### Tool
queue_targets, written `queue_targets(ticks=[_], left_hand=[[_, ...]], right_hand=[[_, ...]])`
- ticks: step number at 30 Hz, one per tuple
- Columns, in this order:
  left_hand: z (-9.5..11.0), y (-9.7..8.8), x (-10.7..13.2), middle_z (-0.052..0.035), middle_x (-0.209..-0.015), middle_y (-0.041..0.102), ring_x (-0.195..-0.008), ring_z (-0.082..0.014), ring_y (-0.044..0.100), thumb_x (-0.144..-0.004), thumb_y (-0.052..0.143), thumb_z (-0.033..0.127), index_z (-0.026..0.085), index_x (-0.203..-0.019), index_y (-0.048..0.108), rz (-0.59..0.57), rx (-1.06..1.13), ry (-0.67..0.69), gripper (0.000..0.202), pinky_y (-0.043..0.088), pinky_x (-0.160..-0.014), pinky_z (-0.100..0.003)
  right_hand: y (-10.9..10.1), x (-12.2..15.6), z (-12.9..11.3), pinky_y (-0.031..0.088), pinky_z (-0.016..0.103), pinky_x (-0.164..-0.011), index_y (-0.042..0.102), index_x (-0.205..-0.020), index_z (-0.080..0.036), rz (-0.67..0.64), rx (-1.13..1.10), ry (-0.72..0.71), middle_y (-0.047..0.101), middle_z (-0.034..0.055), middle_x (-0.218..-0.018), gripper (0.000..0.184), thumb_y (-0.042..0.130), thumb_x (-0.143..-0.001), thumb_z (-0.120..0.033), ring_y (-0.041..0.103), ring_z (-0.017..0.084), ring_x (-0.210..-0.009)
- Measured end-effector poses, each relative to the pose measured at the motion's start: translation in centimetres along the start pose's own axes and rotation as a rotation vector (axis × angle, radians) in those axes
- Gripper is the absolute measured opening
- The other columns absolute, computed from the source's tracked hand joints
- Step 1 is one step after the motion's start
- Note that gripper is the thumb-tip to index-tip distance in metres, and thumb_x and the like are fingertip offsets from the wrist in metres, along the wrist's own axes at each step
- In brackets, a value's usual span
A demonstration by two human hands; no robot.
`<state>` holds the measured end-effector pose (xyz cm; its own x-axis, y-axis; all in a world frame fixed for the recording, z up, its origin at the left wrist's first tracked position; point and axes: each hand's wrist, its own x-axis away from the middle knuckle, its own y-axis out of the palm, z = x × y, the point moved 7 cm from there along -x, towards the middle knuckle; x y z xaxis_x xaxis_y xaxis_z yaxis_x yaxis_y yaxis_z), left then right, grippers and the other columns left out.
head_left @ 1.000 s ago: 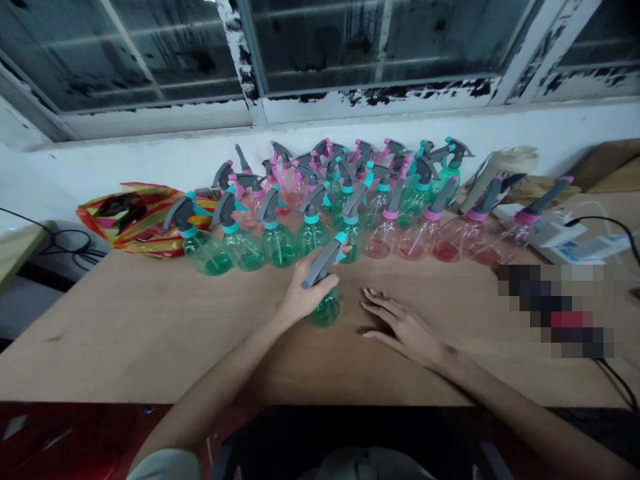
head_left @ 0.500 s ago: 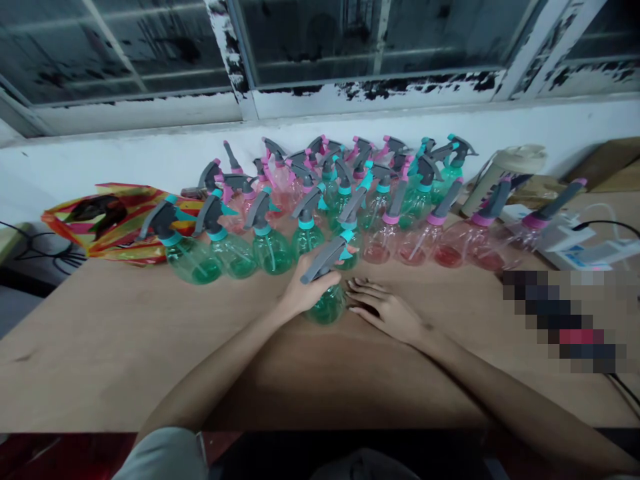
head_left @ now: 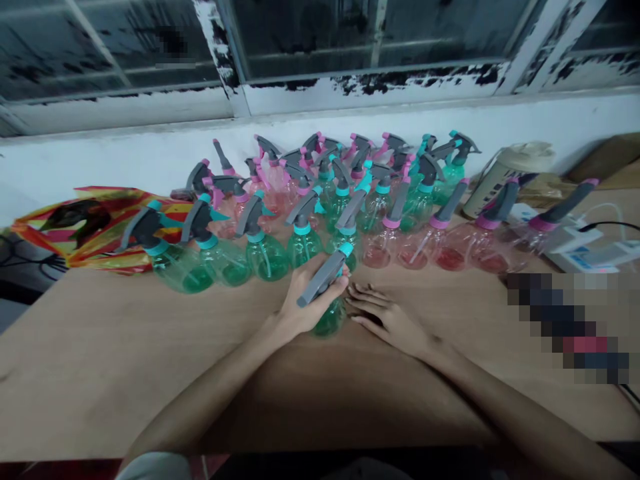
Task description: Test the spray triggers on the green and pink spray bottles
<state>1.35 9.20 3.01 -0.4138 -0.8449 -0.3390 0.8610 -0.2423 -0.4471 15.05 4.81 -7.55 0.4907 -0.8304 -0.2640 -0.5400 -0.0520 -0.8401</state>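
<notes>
Left hand (head_left: 294,308) clamped round the upper part of a green trigger spray bottle (head_left: 329,321).
Bottle is on the wooden table (head_left: 150,373), just in front of the bottle row, teal nozzle (head_left: 346,249) facing away from the person. Right hand (head_left: 395,325) lies palm down just right of it, fingers slightly apart, grasping nothing. Beyond: teal-collared green bottles (head_left: 269,259) left, pink bottles (head_left: 415,252) right; striped plastic bag (head_left: 123,199) at far left.
</notes>
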Motion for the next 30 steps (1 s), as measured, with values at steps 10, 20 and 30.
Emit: queue_targets(ticks=[10,20,30], left_hand=[[-0.14,0.26,-0.06,-0.0054,-0.088,0.063,-0.072,-0.0168,0.059,-0.075,0.052,0.017,0.019,-0.100,0.064,-0.021,-0.025,0.030,0.027,0.050,-0.076,-0.033],[-0.50,0.05,0.37,-0.0007,-0.070,0.059,-0.058,-0.0135,0.051,-0.075,0.053,0.018,0.016,-0.097,0.063,0.032,-0.056,-0.016,0.024,0.050,-0.062,-0.028],[0.09,0.19,0.01,-0.0048,-0.096,0.067,-0.083,-0.0173,0.064,-0.075,0.051,0.014,0.020,-0.098,0.065,-0.035,0.027,0.027,0.027,0.051,-0.076,-0.030]], right_hand=[[0.20,0.11,0.16,0.029,0.046,-0.111,0.049,-0.131,-0.025,-0.014,0.004,-0.002,0.049,0.0041,-0.138,0.039,0.045,-0.093,-0.032,0.038,0.019,-0.131],[0.18,0.12,0.06,0.028,0.047,-0.111,0.049,-0.131,-0.024,-0.018,0.006,0.003,0.048,0.0048,-0.138,0.039,0.045,-0.093,-0.031,0.037,0.020,-0.132],[0.33,0.17,0.16,0.028,0.046,-0.111,0.048,-0.132,-0.024,-0.036,0.005,0.000,0.047,0.0051,-0.139,0.039,0.044,-0.093,-0.031,0.036,0.019,-0.133]])
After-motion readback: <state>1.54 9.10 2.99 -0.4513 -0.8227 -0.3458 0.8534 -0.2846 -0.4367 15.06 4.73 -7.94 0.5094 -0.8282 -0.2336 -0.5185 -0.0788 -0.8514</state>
